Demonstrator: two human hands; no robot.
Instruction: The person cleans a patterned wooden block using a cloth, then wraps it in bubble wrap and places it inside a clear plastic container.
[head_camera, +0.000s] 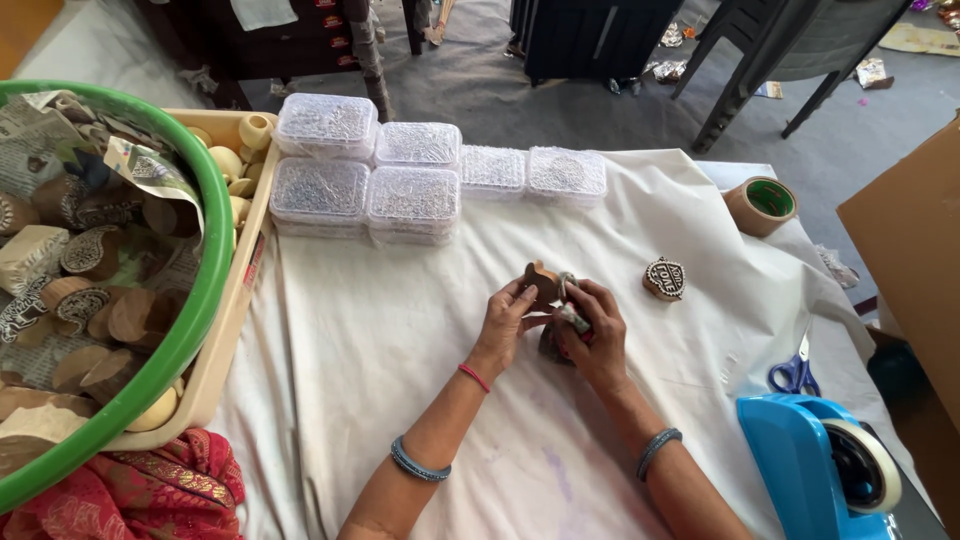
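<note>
My left hand (505, 320) grips a small brown carved wooden block (541, 280) over the middle of the white cloth-covered table (380, 340). My right hand (592, 335) is closed on a bunched grey cloth (570, 312) pressed against the block. A second carved wooden stamp block (664, 279) lies on the cloth just right of my hands. Both wrists wear bangles.
Several clear lidded boxes of small white pieces (365, 170) are stacked at the back. A green tub (215, 250) of carved wooden blocks and a beige tray (240, 300) stand left. Brown tape roll (760, 205), blue-handled scissors (795, 372) and a blue tape dispenser (815, 465) sit right.
</note>
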